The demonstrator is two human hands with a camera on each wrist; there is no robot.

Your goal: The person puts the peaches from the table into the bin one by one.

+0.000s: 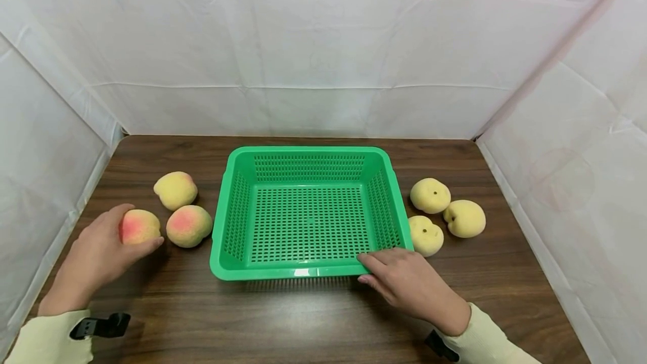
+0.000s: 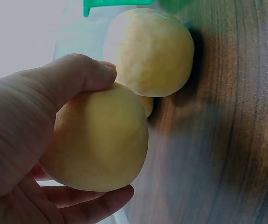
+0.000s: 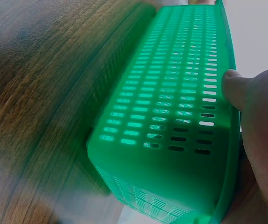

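Note:
My left hand [image 1: 101,249] grips a pink-and-yellow peach [image 1: 140,227] at the left of the table, thumb on one side and fingers on the other. In the left wrist view this held peach [image 2: 101,140] looks pale yellow, close to another peach [image 2: 152,53]. Two more peaches stand just to its right in the head view, a blushed one [image 1: 189,226] and a yellower one [image 1: 176,190] behind. My right hand [image 1: 406,282] holds the near right corner of a green plastic basket [image 1: 323,271]. From the right wrist, the thumb presses the basket's slotted side [image 3: 171,93] near the rim.
Right of the basket lie three pale yellow peaches [image 1: 430,195], [image 1: 465,218], [image 1: 425,235], one of them close against the basket's side. The dark wood table [image 1: 283,324] is enclosed by white sheeting [image 1: 313,44] at the back and both sides.

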